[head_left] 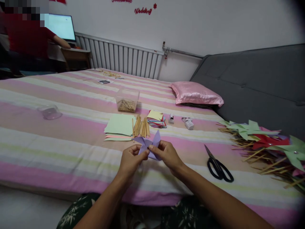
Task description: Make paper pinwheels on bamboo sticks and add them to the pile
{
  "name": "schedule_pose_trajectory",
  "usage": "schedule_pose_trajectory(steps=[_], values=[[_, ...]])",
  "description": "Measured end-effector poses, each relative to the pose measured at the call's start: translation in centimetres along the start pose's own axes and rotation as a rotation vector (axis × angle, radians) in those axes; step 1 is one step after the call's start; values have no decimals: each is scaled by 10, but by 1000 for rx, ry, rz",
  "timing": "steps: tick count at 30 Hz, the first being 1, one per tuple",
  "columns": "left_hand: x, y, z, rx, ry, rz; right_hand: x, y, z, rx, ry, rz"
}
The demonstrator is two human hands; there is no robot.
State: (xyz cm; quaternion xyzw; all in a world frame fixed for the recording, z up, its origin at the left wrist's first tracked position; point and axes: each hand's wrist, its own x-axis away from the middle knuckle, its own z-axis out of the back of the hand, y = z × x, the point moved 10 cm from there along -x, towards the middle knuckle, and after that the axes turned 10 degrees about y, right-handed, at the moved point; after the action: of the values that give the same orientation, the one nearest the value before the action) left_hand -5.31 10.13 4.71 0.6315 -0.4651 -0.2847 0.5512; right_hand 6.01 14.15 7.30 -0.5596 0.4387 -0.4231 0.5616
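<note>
A folded lilac paper pinwheel (148, 143) is held above the striped bed (59, 140) between both hands. My left hand (130, 159) pinches its left side and my right hand (166, 155) pinches its right side and centre. Just beyond lie a bundle of wooden sticks (141, 126), a stack of pale green paper sheets (119, 125) and a pile of small coloured paper squares (156, 119).
Black scissors (218, 165) lie right of my hands. Finished pinwheels on sticks (267, 141) are heaped at the right by the grey headboard. A clear box of sticks (127, 100), a plastic lid (49, 112), a pink pillow (196, 93) and a person in red at a desk (28, 38) are farther off.
</note>
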Motion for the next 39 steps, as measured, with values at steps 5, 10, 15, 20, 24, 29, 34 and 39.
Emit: schedule_pose_trajectory(steps=[5,10,15,20,24,29,34,39], values=[[-3,-9,0,-11,1,43,-1,-1,1,-99,1,-27],[-1,-7,-8,-48,-74,25,-4,13,8,18,38,-74],[-23,1,18,-176,65,-61,-8,21,22,-16,128,-152],[-47,23,49,-744,339,-289,-9,24,29,-14,161,-193],[-61,20,45,-1272,391,-254,-8,24,29,-11,155,-208],[-71,16,37,-1424,413,-270,-9,26,30,-20,159,-226],[-76,14,35,-1447,405,-273,-10,27,28,-36,149,-225],[-70,19,39,-1433,382,-280,-10,24,30,-32,158,-212]])
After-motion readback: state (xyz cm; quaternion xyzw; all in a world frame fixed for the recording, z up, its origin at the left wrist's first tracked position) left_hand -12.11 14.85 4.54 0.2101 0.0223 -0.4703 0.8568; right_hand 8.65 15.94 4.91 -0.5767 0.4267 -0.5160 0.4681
